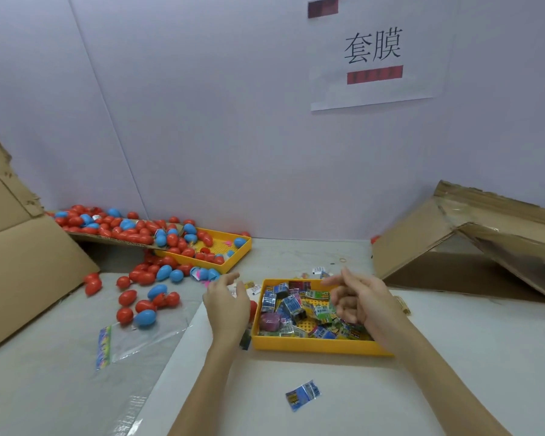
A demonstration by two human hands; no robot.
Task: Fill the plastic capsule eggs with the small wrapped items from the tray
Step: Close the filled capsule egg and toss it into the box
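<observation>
A yellow tray in the middle of the table holds several small wrapped items. My right hand hovers over the tray's right side with loosely curled fingers and holds nothing. My left hand is just left of the tray, fingers relaxed and spread, empty. A bit of red egg shows between that hand and the tray. Red and blue capsule eggs lie scattered on the table to the left. One wrapped item lies alone near the front.
A second yellow tray at the back left holds more eggs, and a cardboard flap above it carries several more. A cardboard box stands at far left, another at right. A clear plastic bag lies front left.
</observation>
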